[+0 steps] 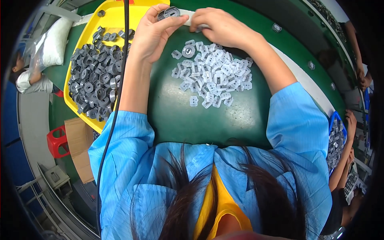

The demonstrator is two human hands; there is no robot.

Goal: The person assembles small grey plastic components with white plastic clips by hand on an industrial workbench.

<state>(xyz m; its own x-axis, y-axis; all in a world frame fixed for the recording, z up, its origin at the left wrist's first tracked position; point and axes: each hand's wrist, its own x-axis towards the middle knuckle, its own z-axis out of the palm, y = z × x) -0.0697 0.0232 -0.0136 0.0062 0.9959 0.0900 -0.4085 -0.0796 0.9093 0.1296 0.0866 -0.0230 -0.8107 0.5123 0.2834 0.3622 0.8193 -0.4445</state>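
Note:
Between the thumb and fingers of my left hand (154, 30) is a grey round plastic housing (172, 12), held up at the far side of the table. To its right, my right hand (218, 26) has its fingers curled downward and drawn together. Something pale shows under those fingertips, but its kind is hidden. Just nearer than my hands lies a heap of small translucent plastic pieces (218, 72) on the green table (176, 120). A round translucent disc (188, 51) sits at the heap's upper left edge.
A yellow tray (69, 96) full of grey round parts (94, 78) stands left, a black cable (120, 86) crossing over it. Beyond the white strip (304, 78), a few parts (277, 27) lie spaced along a green belt. Co-workers' arms (351, 128) reach near a blue tray (332, 120) at right.

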